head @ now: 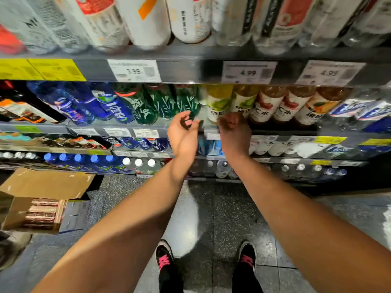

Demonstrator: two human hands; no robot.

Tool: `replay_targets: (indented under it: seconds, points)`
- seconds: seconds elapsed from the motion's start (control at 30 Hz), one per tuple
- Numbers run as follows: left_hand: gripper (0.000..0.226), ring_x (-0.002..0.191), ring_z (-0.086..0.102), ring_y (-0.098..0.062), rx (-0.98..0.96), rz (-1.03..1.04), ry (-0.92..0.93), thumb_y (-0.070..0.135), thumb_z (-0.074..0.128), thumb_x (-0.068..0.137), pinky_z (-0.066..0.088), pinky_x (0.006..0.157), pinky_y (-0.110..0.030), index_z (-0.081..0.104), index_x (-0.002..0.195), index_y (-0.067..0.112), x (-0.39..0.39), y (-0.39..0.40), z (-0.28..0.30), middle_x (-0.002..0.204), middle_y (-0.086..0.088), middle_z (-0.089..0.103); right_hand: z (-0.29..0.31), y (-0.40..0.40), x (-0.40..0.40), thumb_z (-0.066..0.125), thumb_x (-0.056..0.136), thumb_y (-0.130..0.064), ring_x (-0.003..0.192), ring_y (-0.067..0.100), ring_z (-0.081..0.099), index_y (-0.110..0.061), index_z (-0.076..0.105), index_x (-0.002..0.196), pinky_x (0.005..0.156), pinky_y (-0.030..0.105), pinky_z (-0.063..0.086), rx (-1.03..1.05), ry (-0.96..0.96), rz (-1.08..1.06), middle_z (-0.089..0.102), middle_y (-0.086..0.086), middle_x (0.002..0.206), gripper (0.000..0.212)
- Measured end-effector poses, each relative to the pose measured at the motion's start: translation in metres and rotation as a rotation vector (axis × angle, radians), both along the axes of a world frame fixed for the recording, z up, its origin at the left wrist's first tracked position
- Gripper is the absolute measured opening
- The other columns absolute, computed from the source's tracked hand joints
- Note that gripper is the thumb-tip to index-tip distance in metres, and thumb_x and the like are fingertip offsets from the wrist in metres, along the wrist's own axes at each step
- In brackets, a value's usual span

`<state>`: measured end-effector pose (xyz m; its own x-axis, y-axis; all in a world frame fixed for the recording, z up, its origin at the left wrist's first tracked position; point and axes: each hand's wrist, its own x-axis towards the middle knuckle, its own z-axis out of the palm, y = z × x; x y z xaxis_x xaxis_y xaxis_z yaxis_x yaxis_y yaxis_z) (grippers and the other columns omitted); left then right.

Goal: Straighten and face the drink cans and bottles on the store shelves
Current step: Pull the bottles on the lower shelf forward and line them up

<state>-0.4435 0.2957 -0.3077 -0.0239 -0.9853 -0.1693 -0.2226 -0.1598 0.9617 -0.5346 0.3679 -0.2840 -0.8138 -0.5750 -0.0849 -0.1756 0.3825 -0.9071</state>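
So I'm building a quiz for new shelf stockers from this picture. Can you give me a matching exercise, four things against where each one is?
Things
1. green bottles
2. lime-label bottle
3. cardboard box
4. blue-capped bottles

Places
A. on the floor, lower left
B. just above the right hand
C. low shelf, left of the white caps
D. behind the left hand

Pairs: 1-D, 2-B, 3-A, 4-C

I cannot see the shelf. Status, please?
Left hand open, holding nothing. Right hand at lime-label bottle, grip unclear. Nothing blocking.
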Motion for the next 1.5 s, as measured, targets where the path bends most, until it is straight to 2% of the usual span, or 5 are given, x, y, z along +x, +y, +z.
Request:
replay_targets:
  seconds: [0.17, 0.5, 0.77, 0.97, 1.5]
  points:
    - [0.027, 0.077, 0.056, -0.026, -0.075, 0.24, 0.061, -0.001, 0.076, 0.078, 0.051, 0.09, -0.049, 0.063, 0.099, 0.008, 0.068, -0.033, -0.005, 0.084, -0.021, 0.061, -0.004, -0.038, 0.051, 0.067, 0.088, -0.023, 0.098, 0.026, 0.065, -0.008, 0.062, 0.103, 0.085, 0.043, 0.053, -0.036, 0.039, -0.017, 0.069, 0.011, 0.103, 0.022]
    - [0.075, 0.129, 0.052, -0.019, -0.102, 0.123, -0.251, 0.035, 0.08, 0.08, 0.035, 0.111, -0.03, 0.047, 0.143, 0.011, 0.115, -0.097, 0.007, 0.138, -0.004, 0.058, -0.025, -0.096, 0.088, 0.061, 0.094, -0.034, 0.143, 0.025, 0.031, -0.007, 0.019, 0.153, 0.118, 0.029, 0.023, 0.06, 0.109, -0.05, 0.029, 0.014, 0.156, 0.078]
    - [0.08, 0.125, 0.044, -0.01, -0.138, 0.099, -0.219, 0.041, 0.083, 0.074, 0.026, 0.099, -0.013, 0.046, 0.142, 0.024, 0.104, -0.105, -0.004, 0.137, 0.004, 0.057, -0.034, -0.115, 0.078, 0.069, 0.088, -0.035, 0.133, 0.028, 0.044, 0.0, 0.033, 0.145, 0.11, 0.037, 0.038, 0.047, 0.193, -0.083, 0.045, 0.016, 0.145, 0.076]
    - [0.08, 0.124, 0.048, -0.015, -0.102, 0.106, -0.274, 0.048, 0.081, 0.072, 0.027, 0.093, -0.016, 0.046, 0.14, 0.024, 0.102, -0.112, -0.005, 0.133, 0.005, 0.058, -0.037, -0.114, 0.074, 0.072, 0.081, -0.024, 0.112, 0.027, 0.054, -0.001, 0.05, 0.124, 0.094, 0.039, 0.049, 0.037, 0.334, -0.168, 0.059, 0.014, 0.12, 0.053]
    - [0.077, 0.112, 0.057, -0.02, -0.158, 0.119, -0.4, 0.051, 0.082, 0.068, 0.036, 0.088, -0.023, 0.055, 0.134, 0.022, 0.112, -0.115, 0.006, 0.117, 0.003, 0.068, -0.022, -0.131, 0.088, 0.075, 0.061, -0.032, 0.104, 0.035, 0.055, 0.007, 0.05, 0.115, 0.089, 0.037, 0.047, -0.063, 0.306, -0.319, 0.059, 0.02, 0.111, 0.072]
